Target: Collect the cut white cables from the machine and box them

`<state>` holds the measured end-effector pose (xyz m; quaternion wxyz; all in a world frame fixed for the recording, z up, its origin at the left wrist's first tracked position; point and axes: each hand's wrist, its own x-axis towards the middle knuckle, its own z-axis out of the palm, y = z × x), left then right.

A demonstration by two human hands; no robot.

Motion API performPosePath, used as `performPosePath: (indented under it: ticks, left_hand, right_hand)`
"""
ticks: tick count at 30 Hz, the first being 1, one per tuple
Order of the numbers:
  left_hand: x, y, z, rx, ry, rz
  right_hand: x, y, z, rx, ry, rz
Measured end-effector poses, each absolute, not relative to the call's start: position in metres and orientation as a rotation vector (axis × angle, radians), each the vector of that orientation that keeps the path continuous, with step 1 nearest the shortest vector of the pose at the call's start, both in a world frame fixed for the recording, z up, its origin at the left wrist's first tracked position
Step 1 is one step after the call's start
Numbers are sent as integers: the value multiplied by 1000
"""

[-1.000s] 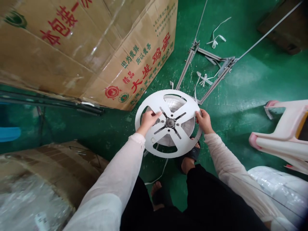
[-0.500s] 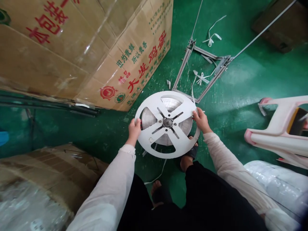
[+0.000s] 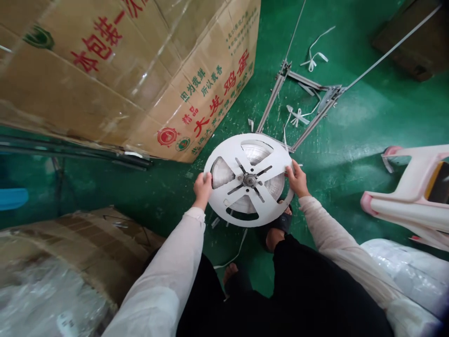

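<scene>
Turned perhaps, one reel (image 3: 224, 159) sits between left hand (image 3: 202, 188) and right hand (image 3: 297, 178).

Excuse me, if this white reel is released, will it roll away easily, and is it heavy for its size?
It would probably roll: the reel is round with a smooth rim, held by the left hand and right hand. The wound strap showing through its windows likely makes it fairly heavy. The thin flanges may flex a little if pushed.
</scene>
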<state>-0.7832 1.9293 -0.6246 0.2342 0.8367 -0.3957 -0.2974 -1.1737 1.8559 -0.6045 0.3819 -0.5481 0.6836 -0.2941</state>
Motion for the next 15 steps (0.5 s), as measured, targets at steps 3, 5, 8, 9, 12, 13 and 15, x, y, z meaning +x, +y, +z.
performPosePath:
  ticks: [3,5,8,9,12,13,15]
  left_hand:
    - [-790,1924,-628,2316,-1052,-766]
    - [-795,1921,-634,2339,-1030,-747]
    - [-799,1916,-639,2375,-1025,-740]
    - [-800,1916,-638,2383,-1035,-746]
    - [-799,1918,-624,2399,-1075,-747]
    - [-799,1920,-615,2400,-1140,-714]
    - [-800,1925,-598,2326,-1463,-629]
  right_hand:
    - [-1174,1850,-616,-1583,1847,-607]
    - [-1174,1845,-626,-1698,1924,-501]
    - [-1174,1841,-635,-1772,2005,-355]
    - [-1173,1841,-634,-1804,2012,-328]
    - [-1165,1842,-621,-1946,2056,-338]
    - [-1159,1845,-615,-2002,2071,-352]
    - [-1144,1854,-602,-2127,2041,-349]
